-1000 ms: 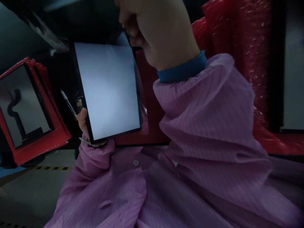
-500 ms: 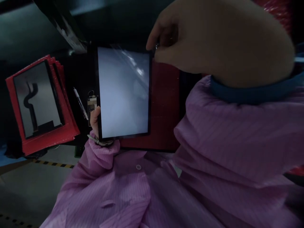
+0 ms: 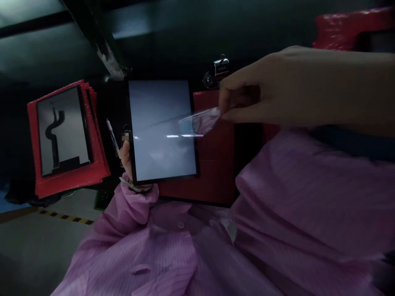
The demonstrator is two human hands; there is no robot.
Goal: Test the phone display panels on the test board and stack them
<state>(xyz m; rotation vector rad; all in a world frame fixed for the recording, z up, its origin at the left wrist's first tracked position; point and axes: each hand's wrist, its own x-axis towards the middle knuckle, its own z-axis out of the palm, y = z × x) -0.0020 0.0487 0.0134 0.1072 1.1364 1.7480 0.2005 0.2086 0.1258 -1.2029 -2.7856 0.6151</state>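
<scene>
My left hand (image 3: 126, 158) grips the lower left edge of a lit white display panel (image 3: 162, 129) with a thin black frame, holding it upright in front of me. My right hand (image 3: 277, 88) is to the right of the panel's top, its thumb and fingers pinched on a clear protective film (image 3: 197, 121). The film is partly lifted off the screen and stretches from the panel's middle up to my fingers. Both arms are in pink striped sleeves.
A stack of red trays (image 3: 66, 135) at the left holds a grey panel with a black flex cable. A pen (image 3: 112, 135) lies on the dark bench beside it. A red tray (image 3: 216, 164) sits behind the panel. Red bubble wrap (image 3: 336, 28) is at top right, with a small metal device (image 3: 217, 72) above.
My right hand moved from the panel's top right corner out to the right and down, drawing the clear film away from the screen. The left hand kept hold of the panel.
</scene>
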